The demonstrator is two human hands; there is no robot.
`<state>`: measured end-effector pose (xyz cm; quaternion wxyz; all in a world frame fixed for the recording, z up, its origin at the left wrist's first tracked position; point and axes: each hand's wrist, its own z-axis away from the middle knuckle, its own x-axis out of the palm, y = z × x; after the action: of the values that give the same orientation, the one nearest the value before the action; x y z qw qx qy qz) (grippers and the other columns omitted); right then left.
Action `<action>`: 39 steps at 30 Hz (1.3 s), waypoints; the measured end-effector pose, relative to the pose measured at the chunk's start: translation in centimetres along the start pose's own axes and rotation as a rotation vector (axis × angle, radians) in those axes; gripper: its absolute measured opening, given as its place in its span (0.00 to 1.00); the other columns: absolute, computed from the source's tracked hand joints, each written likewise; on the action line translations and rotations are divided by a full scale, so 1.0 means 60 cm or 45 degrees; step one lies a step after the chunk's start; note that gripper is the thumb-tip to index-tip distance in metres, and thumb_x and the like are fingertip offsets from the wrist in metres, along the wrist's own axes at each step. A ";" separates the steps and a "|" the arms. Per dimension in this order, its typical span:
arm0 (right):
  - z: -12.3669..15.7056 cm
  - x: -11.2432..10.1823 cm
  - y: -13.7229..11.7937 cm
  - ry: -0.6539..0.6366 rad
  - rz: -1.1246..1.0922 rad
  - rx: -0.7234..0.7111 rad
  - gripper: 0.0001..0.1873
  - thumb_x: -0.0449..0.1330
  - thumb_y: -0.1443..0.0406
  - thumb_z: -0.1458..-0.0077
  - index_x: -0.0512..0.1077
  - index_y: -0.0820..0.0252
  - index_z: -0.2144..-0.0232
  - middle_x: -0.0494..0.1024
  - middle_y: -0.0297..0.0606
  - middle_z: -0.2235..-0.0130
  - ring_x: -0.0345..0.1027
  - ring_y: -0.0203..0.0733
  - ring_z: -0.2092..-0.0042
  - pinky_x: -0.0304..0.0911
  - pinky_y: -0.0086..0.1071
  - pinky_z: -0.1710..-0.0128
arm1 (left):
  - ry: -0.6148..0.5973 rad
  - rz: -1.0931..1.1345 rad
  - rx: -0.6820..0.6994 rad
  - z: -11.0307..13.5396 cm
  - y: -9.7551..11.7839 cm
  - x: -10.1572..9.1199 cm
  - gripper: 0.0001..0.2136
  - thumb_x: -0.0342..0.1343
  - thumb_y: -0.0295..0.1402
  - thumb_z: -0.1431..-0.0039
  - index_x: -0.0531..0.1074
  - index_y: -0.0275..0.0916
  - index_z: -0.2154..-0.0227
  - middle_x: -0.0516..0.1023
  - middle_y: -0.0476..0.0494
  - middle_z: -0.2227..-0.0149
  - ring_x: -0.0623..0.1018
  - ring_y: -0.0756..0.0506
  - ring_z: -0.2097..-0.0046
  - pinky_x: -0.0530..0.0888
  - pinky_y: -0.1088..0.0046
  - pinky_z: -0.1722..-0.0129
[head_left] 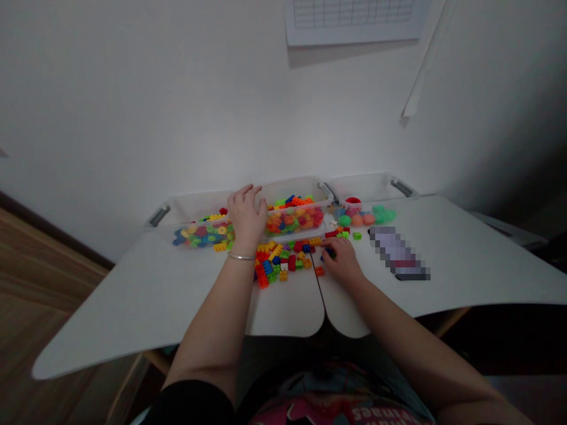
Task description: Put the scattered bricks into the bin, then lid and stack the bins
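Observation:
My left hand [246, 217] is raised over the front rims of the left and middle bins, fingers apart, with nothing seen in it. Below and right of it, a loose pile of coloured building bricks [291, 263] lies on the white table. My right hand [341, 257] rests low at the pile's right side, fingers curled at some dark blue bricks [328, 254]; whether it grips one I cannot make out. A red brick [319, 271] lies just left of that hand. The clear middle bin [292, 189] behind the pile holds many more bricks.
A clear left bin [195, 203] holds coloured round pieces and bricks. The right bin [367, 182] contains balls and a red cup [353, 203]. A phone [398, 254] lies right of my right hand. A seam divides the white table [283, 316]; the wall stands behind the bins.

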<state>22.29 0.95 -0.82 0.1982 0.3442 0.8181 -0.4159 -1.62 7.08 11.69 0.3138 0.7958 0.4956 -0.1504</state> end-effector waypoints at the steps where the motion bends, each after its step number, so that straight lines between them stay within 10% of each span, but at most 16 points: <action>1: 0.000 0.000 -0.001 0.003 0.001 0.000 0.08 0.55 0.67 0.49 0.73 0.57 0.66 0.78 0.43 0.61 0.68 0.50 0.55 0.62 0.46 0.51 | 0.035 0.006 0.041 0.019 0.010 -0.006 0.17 0.52 0.33 0.42 0.73 0.41 0.50 0.71 0.39 0.44 0.67 0.37 0.42 0.61 0.55 0.40; 13: 0.001 0.001 -0.002 -0.006 0.003 -0.007 0.07 0.56 0.68 0.49 0.73 0.59 0.66 0.78 0.43 0.61 0.68 0.50 0.55 0.62 0.45 0.51 | -0.796 -0.104 0.627 0.192 0.020 0.003 0.22 0.62 0.37 0.48 0.72 0.43 0.49 0.66 0.35 0.44 0.67 0.34 0.43 0.62 0.49 0.40; 39: 0.003 0.004 -0.001 -0.039 0.023 0.001 0.07 0.56 0.67 0.49 0.73 0.57 0.66 0.78 0.41 0.61 0.67 0.50 0.55 0.62 0.46 0.50 | -0.711 0.019 0.483 0.187 0.010 0.006 0.21 0.65 0.35 0.49 0.70 0.38 0.52 0.77 0.40 0.57 0.74 0.39 0.53 0.69 0.57 0.47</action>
<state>22.09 0.91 -1.05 0.2143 0.3452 0.8117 -0.4196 -0.13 -0.15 3.22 0.2848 0.7716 0.3479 -0.4500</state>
